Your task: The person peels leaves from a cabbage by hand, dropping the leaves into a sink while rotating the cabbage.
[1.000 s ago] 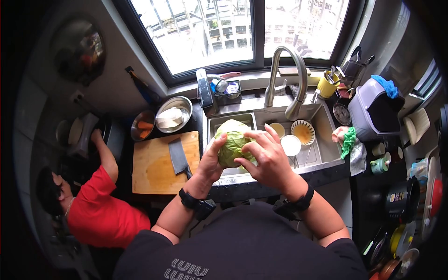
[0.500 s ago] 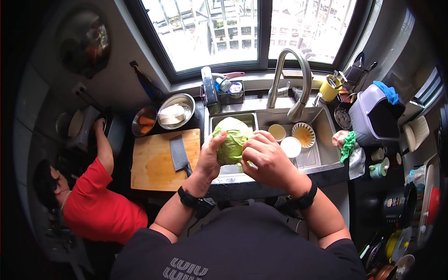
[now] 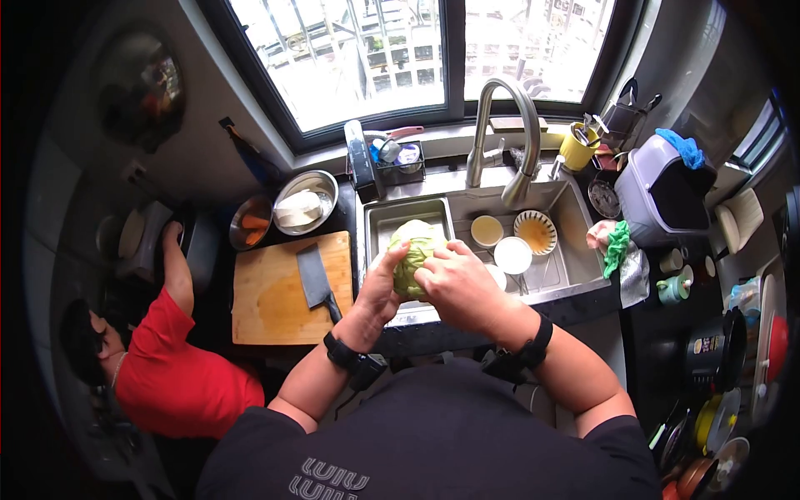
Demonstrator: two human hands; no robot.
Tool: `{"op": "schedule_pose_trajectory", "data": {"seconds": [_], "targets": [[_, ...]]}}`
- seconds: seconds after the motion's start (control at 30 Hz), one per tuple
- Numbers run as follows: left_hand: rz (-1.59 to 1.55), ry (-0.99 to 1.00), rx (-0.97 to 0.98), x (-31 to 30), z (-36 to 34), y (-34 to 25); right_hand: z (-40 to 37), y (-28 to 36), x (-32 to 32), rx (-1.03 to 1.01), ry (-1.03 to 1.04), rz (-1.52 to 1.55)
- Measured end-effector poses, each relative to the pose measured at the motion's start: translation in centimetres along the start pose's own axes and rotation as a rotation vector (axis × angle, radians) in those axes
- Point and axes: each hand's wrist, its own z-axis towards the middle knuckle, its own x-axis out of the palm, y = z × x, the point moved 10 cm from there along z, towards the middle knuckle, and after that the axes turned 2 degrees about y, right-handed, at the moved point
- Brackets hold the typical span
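A pale green cabbage [image 3: 410, 265] is held up over the near edge of the sink [image 3: 575, 242]. My left hand [image 3: 379, 287] grips its left side, thumb on top. Curled fingers of my right hand [image 3: 457, 283] press on its right side near the top; whether they pinch a single leaf is hidden. Left of my hands, a cleaver [image 3: 314, 275] lies on the wooden cutting board [image 3: 258, 292], handle toward me. In the sink's right basin stand a white bowl [image 3: 512, 255], a fluted bowl with orange liquid [image 3: 535, 232] and a bowl with pale liquid [image 3: 487, 232].
A faucet [image 3: 521, 179] arches over the sink. Behind the board are a metal bowl with a white item [image 3: 321, 187] and a bowl with orange pieces [image 3: 243, 237]. A person in red [image 3: 179, 367] works at the left. A grey bin [image 3: 646, 187] stands right.
The cabbage has tipped and sits slightly lower between my hands. My right hand has shifted left and further over it. The whole view has shifted slightly.
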Motion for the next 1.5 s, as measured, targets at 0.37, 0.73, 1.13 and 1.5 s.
{"op": "schedule_pose_trajectory", "data": {"seconds": [0.37, 0.73, 1.13, 1.5], "targets": [[0.276, 0.137, -0.079, 0.8, 0.9, 0.5, 0.1, 0.1, 0.7, -0.076, -0.027, 0.179], [0.059, 0.078, -0.057, -0.2, 1.5, 0.1, 0.0, 1.1, 0.2, -0.089, 0.016, -0.022], [-0.420, 0.433, -0.272, 2.1, 0.4, -0.6, -1.6, 2.6, -0.1, -0.215, -0.118, -0.181], [-0.231, 0.167, 0.014, 0.0, -0.2, -3.9, -2.1, 0.6, -2.6, -0.138, -0.347, 0.352]]}}
